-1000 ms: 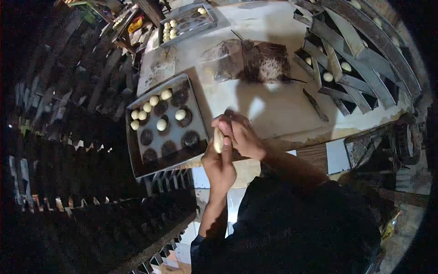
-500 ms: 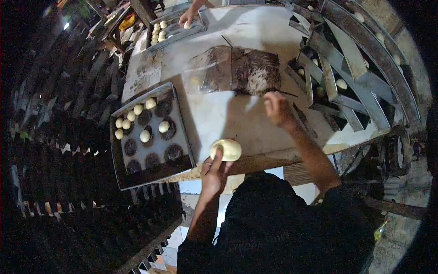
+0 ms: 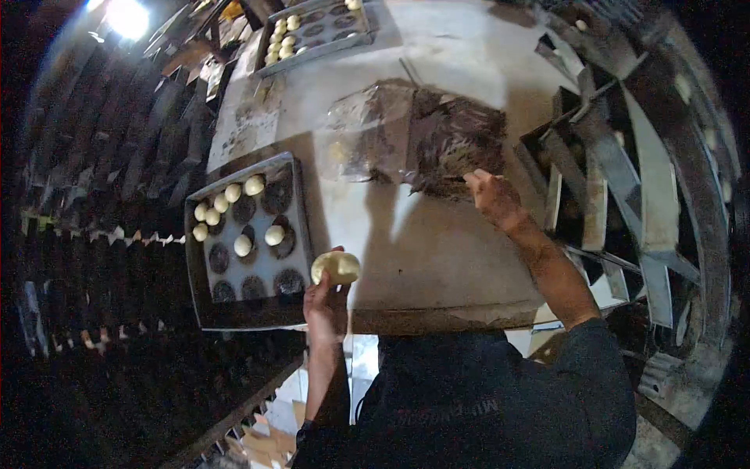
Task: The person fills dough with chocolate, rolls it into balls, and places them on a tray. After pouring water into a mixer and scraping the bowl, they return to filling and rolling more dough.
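My left hand [image 3: 326, 305] holds a flattened piece of pale dough [image 3: 336, 268] between thumb and fingers, above the table's front edge beside the near tray. My right hand [image 3: 497, 202] is closed at the lower edge of a dark brown paste [image 3: 461, 137], apparently around a thin dark stick, mostly hidden by the fingers. The paste is spread over a clear plastic sheet [image 3: 351, 137] on the table. To the left, a metal tray [image 3: 303, 234] carries several round dough balls [image 3: 232, 192] among dark circular patches.
A second tray [image 3: 312, 59] with several dough balls sits at the far left of the table [image 3: 445, 242]. Metal troughs [image 3: 609, 164] are stacked along the right side. Dark rows of racks or moulds [image 3: 117, 156] fill the left.
My left hand has moved left with the dough, closer to the near tray. My right hand has come to the paste's edge and closed. The other person's hand at the far tray is out of view.
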A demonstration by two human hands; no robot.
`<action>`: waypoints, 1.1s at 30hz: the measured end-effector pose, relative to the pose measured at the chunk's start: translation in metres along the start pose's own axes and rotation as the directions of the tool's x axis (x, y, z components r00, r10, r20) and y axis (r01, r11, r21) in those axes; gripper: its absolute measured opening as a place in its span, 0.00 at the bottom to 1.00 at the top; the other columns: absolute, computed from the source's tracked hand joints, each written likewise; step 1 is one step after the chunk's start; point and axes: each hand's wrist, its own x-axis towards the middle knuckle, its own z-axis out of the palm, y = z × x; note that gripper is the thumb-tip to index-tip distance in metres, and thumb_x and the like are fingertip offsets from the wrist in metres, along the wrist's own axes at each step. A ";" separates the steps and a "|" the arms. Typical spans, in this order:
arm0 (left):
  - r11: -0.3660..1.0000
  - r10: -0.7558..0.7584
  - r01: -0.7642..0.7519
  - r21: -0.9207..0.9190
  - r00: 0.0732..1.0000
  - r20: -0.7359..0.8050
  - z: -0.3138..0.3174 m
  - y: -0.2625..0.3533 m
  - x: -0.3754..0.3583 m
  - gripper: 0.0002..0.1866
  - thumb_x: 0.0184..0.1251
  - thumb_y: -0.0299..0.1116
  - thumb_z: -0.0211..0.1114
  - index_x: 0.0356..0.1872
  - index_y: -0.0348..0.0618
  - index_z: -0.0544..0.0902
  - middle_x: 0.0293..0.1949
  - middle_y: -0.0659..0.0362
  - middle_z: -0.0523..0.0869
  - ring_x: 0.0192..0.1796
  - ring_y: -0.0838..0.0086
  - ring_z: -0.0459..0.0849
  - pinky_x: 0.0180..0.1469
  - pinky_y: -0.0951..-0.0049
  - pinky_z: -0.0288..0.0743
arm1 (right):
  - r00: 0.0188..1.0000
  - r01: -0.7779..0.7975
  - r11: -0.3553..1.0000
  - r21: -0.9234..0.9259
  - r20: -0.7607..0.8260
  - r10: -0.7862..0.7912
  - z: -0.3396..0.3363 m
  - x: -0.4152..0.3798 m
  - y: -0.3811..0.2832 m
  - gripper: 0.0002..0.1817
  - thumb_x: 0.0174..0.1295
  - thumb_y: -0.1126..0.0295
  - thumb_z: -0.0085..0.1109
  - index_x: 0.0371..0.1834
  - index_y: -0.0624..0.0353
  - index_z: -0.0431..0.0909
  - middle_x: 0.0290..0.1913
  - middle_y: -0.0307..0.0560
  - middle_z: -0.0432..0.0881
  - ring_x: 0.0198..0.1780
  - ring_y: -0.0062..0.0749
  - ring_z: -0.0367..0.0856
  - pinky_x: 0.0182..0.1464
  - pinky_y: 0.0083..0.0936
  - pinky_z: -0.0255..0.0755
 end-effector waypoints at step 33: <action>0.936 -0.175 0.253 -0.243 0.938 0.300 0.124 -0.085 0.092 0.23 0.77 0.39 0.49 0.63 0.30 0.67 0.57 0.47 0.77 0.59 0.62 0.78 0.63 0.61 0.73 | 0.967 0.186 0.982 0.027 -0.181 -0.178 0.000 -0.049 0.025 0.34 0.57 0.77 0.56 0.70 0.44 0.66 0.41 0.49 0.80 0.42 0.47 0.82 0.43 0.36 0.79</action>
